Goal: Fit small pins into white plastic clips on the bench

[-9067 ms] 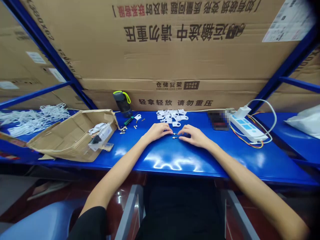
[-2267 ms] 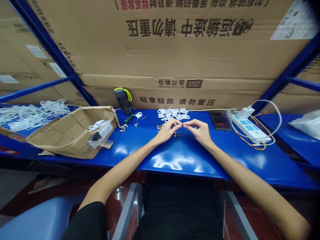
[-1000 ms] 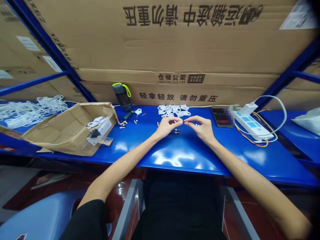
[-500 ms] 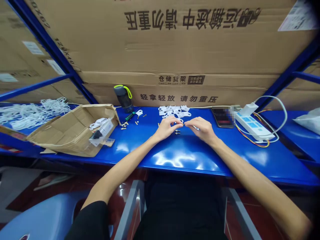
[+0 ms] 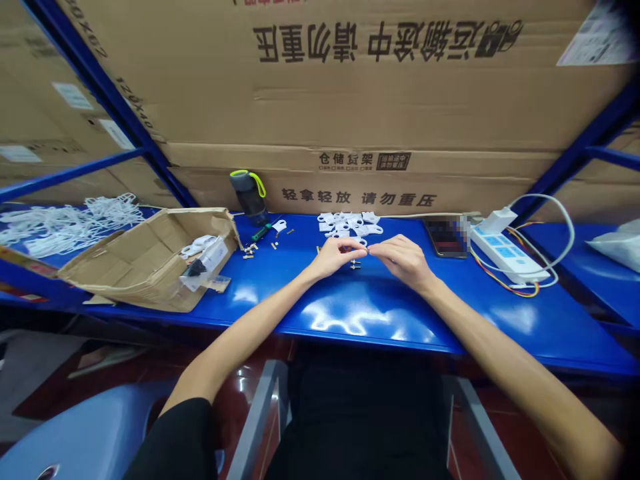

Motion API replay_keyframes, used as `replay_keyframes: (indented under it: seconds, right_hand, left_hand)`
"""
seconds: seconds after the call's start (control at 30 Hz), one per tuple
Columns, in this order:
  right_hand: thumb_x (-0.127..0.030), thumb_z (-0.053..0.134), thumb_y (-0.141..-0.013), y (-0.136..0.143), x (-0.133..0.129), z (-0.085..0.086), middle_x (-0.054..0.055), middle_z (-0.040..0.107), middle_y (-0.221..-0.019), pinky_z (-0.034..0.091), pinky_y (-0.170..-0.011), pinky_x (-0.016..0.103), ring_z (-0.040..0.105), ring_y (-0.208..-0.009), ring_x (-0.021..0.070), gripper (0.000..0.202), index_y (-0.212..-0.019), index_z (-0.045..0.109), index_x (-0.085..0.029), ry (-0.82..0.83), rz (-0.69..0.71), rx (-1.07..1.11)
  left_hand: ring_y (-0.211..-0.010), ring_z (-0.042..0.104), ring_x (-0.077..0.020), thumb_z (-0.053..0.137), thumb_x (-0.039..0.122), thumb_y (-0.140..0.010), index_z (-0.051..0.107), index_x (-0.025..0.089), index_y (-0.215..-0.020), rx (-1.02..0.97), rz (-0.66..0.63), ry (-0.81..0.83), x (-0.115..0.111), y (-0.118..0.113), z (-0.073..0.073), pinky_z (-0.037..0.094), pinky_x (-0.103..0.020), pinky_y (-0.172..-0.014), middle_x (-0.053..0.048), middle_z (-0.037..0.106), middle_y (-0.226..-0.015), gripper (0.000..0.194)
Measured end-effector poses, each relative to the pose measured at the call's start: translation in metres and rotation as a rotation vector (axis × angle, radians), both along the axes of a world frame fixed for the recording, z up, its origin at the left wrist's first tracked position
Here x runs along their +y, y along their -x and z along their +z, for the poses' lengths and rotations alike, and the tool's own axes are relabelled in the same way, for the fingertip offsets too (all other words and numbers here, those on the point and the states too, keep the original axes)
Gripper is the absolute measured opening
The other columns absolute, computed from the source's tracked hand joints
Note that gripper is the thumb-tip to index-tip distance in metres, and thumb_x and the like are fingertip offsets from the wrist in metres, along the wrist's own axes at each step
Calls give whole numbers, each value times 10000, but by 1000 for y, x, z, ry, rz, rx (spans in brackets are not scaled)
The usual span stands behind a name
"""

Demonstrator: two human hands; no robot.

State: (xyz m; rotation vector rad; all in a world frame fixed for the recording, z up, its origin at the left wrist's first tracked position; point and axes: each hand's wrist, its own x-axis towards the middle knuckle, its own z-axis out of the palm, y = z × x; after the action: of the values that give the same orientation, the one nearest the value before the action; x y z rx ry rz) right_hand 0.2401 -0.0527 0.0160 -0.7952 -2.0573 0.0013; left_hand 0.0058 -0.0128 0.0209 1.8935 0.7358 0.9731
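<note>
My left hand (image 5: 336, 257) and my right hand (image 5: 403, 260) meet fingertip to fingertip above the blue table, both closed in a pinch. Whatever is between the fingertips is too small and too covered to name. Just beyond the hands lies a loose group of flat white plastic pieces (image 5: 345, 223) with round holes. Below the fingertips, a few small metal pins (image 5: 355, 265) rest on the tabletop. Farther left are several small brass-coloured parts (image 5: 250, 250) and a green-handled screwdriver (image 5: 261, 233).
An open cardboard box (image 5: 150, 267) with white parts stands at left, a pile of white cords (image 5: 75, 223) behind it. A dark bottle (image 5: 250, 199) is at the back. At right are a phone (image 5: 444, 237) and a power strip (image 5: 510, 255) with looping cables.
The view has shifted slightly. Both hands stay together in the same place, with only a small movement of the fingers; the golden glint between the fingertips shows less now.
</note>
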Motion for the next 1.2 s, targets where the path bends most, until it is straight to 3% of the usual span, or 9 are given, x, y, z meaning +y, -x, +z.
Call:
replay_keyframes:
  seconds: [0.33, 0.57, 0.77, 0.9, 1.03, 1.2]
  right_hand:
    - [-341, 664, -1025, -1, -1, -2, 36, 844, -1025, 558, -757, 390, 783, -871, 220, 168, -942, 806, -309, -83, -17, -39]
    - [-347, 685, -1012, -3, -5, 5, 33, 845, -1001, 515, -687, 375, 752, -797, 210, 152, -923, 799, -299, -110, -109, -96]
    - [-380, 669, -1019, 2, -3, 7, 40, 817, -888, 562, -698, 372, 707, -734, 209, 216, -854, 776, -290, -90, -58, -47]
    - [-422, 655, -1021, 7, -3, 5, 41, 817, -903, 602, -747, 410, 728, -777, 234, 203, -928, 796, -310, -5, -7, 38]
    - [-436, 690, -997, 9, -7, 8, 37, 826, -969, 619, -818, 438, 753, -848, 254, 179, -1011, 821, -315, 77, -2, 166]
    - [-447, 731, -970, 9, -9, 10, 27, 821, -967, 602, -748, 402, 736, -804, 236, 177, -1021, 828, -308, 165, -30, 244]
  left_hand:
    - [-814, 691, -198, 832, 607, -805, 857, 160, -989, 5, -50, 71, 5, 2, -3, 517, -311, -733, -97, 811, -971, 485]
    - [-743, 639, -172, 834, 602, -816, 854, 146, -964, -14, -6, 42, 2, -1, 1, 472, -301, -677, -93, 799, -929, 479]
    - [-831, 691, -212, 832, 627, -789, 862, 171, -948, -17, -13, 55, 1, -3, 0, 515, -318, -746, -91, 810, -947, 484]
    - [-796, 664, -193, 822, 610, -808, 861, 176, -942, -25, -1, 37, 1, -3, 1, 493, -311, -734, -81, 808, -946, 456]
    - [-725, 590, -160, 797, 560, -863, 863, 192, -966, -30, 50, -50, 1, 0, 2, 454, -305, -707, -65, 787, -904, 388]
    - [-703, 554, -159, 759, 543, -920, 867, 231, -1000, 29, 143, -257, 1, 4, 3, 448, -312, -713, -52, 759, -887, 340]
